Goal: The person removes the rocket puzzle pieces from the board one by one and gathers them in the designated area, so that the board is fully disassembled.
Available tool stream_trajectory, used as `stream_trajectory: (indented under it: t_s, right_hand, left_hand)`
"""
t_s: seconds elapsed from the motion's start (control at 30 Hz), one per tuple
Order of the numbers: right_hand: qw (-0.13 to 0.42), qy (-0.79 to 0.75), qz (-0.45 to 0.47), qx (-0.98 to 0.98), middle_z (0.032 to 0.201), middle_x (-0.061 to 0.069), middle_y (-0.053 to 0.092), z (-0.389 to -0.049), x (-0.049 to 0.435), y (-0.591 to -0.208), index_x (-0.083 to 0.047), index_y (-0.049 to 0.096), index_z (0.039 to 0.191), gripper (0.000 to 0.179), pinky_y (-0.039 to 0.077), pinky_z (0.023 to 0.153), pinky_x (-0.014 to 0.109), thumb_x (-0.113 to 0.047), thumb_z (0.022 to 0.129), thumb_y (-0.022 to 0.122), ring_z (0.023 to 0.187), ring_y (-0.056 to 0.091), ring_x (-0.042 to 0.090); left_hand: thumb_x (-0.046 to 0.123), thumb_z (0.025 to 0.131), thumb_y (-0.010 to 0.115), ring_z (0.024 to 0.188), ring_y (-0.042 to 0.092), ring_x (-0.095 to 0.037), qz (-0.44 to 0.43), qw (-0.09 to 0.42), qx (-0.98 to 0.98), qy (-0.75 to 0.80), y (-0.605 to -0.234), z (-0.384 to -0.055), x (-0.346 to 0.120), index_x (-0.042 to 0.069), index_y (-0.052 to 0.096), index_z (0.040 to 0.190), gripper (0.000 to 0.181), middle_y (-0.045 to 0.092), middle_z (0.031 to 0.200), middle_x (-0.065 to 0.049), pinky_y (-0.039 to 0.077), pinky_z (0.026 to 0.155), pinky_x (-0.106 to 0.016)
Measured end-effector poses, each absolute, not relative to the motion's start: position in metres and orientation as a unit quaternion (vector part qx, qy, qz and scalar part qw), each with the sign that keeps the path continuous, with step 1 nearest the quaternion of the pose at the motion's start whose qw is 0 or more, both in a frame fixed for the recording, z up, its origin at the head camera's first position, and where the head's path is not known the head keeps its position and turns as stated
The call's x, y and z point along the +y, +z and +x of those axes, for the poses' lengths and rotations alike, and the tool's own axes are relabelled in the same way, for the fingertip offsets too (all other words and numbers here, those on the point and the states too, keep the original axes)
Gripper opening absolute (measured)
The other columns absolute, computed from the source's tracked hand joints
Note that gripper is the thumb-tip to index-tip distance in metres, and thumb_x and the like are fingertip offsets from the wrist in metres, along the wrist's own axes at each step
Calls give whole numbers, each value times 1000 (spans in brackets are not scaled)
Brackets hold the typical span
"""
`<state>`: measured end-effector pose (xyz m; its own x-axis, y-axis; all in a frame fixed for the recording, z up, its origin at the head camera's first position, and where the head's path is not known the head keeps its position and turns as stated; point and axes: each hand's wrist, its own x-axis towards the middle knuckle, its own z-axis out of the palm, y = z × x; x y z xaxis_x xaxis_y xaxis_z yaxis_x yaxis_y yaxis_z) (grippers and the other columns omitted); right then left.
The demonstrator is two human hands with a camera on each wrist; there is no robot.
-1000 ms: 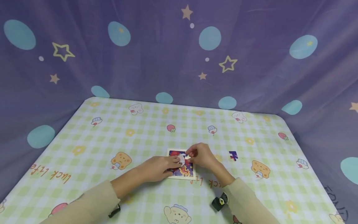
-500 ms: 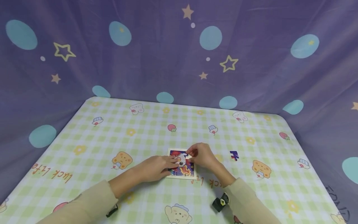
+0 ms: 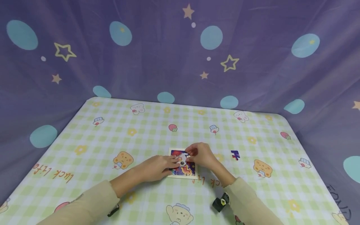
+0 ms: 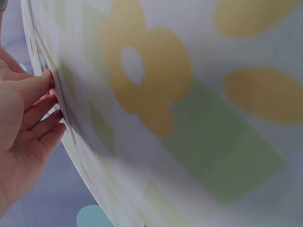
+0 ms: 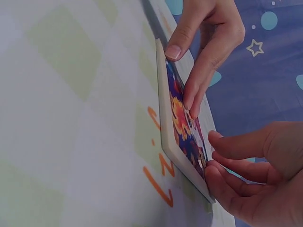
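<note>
A small framed jigsaw puzzle (image 3: 182, 172) with a colourful purple, red and orange picture lies on the table; its pale raised edge shows in the right wrist view. My left hand (image 3: 158, 168) reaches over its left side, fingers extended and resting on the picture around a white figure. My right hand (image 3: 203, 155) is at the puzzle's upper right, thumb and fingertips curled in around a puzzle piece at the slot there, mostly hidden by the fingers. In the right wrist view, the right fingertips (image 5: 214, 177) sit right at the frame's edge.
One loose purple and pink puzzle piece (image 3: 235, 155) lies right of the right hand. A green checked tablecloth (image 3: 152, 122) with cartoon prints covers the table. A purple curtain (image 3: 157, 56) hangs behind. Dark wrist devices (image 3: 220, 202) sit at the sleeves.
The left fingers have drawn back slightly, uncovering more of the white figure. The right fingertips have shifted slightly left over the puzzle, and the pale gap beside them shows less.
</note>
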<state>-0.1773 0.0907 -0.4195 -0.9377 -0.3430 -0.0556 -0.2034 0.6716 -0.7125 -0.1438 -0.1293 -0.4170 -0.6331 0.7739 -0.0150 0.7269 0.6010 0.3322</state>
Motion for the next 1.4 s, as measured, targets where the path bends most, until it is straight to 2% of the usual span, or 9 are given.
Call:
stream_trajectory:
  t_s: [0.37,0.73,1.13,1.4]
  right_hand:
    - [118,-416,-110,895,85,6,71,-179,89,-422,-3,72,102,26,55,69,20,-6,77,79,73,62,9]
    - [99,-417,-102,898,81,5,71,-179,89,-424,-4,74,97,18,54,65,19,-6,79,76,69,62,9]
    - [86,-429,-91,895,76,3,72,-184,87,-429,-7,75,89,9,52,62,20,-8,80,76,65,62,8]
    - [80,-439,-86,891,74,4,73,-186,86,-432,-7,75,84,4,52,57,20,-9,81,75,61,61,8]
  left_hand:
    - [18,92,63,130,54,-26,421,85,890,150,-417,-144,-128,11,63,127,36,58,137,-9,47,107,-43]
    - [17,91,63,131,54,-26,426,81,888,155,-419,-144,-129,10,63,127,36,55,140,-8,47,107,-43]
    - [17,89,66,126,58,-27,429,69,891,132,-416,-145,-127,10,65,124,36,60,135,-9,49,105,-42]
    - [19,89,66,127,57,-26,425,71,893,129,-417,-145,-126,12,65,125,36,59,137,-8,49,105,-42]
